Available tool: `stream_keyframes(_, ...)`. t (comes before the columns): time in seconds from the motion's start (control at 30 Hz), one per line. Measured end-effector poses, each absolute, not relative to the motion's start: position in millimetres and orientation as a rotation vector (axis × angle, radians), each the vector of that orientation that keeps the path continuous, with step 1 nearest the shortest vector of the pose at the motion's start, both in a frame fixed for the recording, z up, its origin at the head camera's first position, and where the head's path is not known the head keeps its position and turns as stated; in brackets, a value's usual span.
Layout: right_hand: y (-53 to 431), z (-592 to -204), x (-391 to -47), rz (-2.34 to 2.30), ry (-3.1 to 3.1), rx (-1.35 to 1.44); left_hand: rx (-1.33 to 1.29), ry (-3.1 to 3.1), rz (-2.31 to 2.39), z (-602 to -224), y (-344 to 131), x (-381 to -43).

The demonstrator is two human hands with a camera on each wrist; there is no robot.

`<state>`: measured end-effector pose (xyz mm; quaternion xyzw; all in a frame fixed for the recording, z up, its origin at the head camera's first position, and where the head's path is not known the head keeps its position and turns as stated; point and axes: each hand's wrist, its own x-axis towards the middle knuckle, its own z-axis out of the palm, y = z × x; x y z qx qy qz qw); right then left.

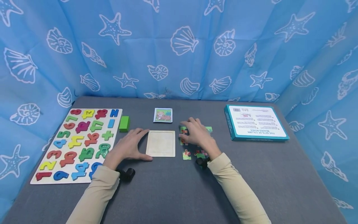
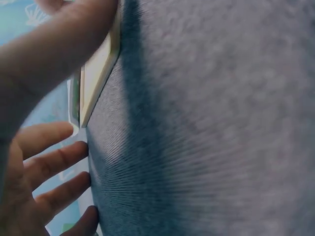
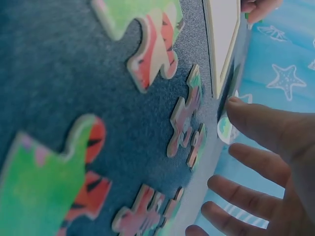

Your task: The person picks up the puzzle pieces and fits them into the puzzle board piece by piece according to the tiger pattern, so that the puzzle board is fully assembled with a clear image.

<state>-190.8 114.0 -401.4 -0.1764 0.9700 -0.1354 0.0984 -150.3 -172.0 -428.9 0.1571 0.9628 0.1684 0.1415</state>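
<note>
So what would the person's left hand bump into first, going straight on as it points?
The left hand would likely meet the pale, square wooden tray first; its edge looks very close, though contact is unclear.

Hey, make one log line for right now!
left hand: beside wooden tray | right hand: above puzzle pieces | picture card: beyond tray

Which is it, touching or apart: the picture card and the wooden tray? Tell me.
Apart. The head view shows a strip of grey tabletop between the picture card and the wooden tray.

Tray (image 1: 160, 144) left of pieces (image 1: 186, 155), card (image 1: 163, 115) behind
</note>
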Motion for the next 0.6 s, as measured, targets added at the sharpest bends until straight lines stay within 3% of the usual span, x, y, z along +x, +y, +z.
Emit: stream_keyframes(0.6, 104.5, -411.3, -203.7, -0.442, 2.875, -0.466, 0.488, 2.725, 0.426, -424.2, -173.0, -164.3)
